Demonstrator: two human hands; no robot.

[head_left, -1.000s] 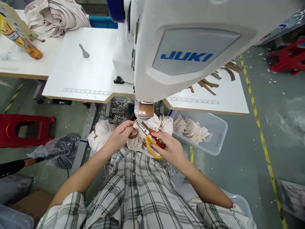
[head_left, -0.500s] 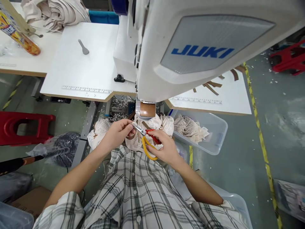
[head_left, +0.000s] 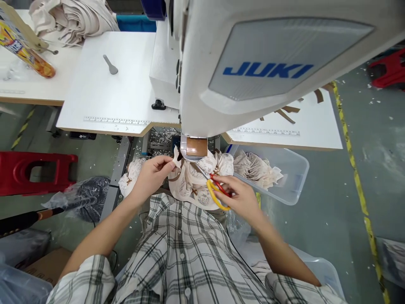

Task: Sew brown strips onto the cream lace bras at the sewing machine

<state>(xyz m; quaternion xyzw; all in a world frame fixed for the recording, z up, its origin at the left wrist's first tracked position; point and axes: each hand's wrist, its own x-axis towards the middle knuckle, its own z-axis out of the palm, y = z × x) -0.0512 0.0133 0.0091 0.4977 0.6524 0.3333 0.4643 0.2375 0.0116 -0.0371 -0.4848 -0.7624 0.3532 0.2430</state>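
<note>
Between its thumb and fingers, my left hand (head_left: 155,172) pinches a small cream fabric piece (head_left: 176,158), just left of the sewing head. My right hand (head_left: 239,196) grips scissors (head_left: 214,185) with one red and one yellow handle loop; their blades point up and left toward the machine. Cream lace bras (head_left: 186,179) with small brown bows lie bunched under both hands, in front of my lap. The scissor tips overlap the lace, and I cannot tell whether they touch it. Above stands the white JUKI sewing machine (head_left: 202,101), with a brown plate at its sewing end.
A clear plastic bin (head_left: 299,181) with folded cream pieces sits right of the lace. Brown strips (head_left: 286,114) lie on the right tabletop; a grey spoon-shaped tool (head_left: 110,65) is on the left one. A red stool (head_left: 19,173) stands at left, with a black bundle in plastic beside it.
The scissors in my right hand have moved right, away from my left hand. My left hand has shifted slightly left, and the fabric piece in it now shows upright.
</note>
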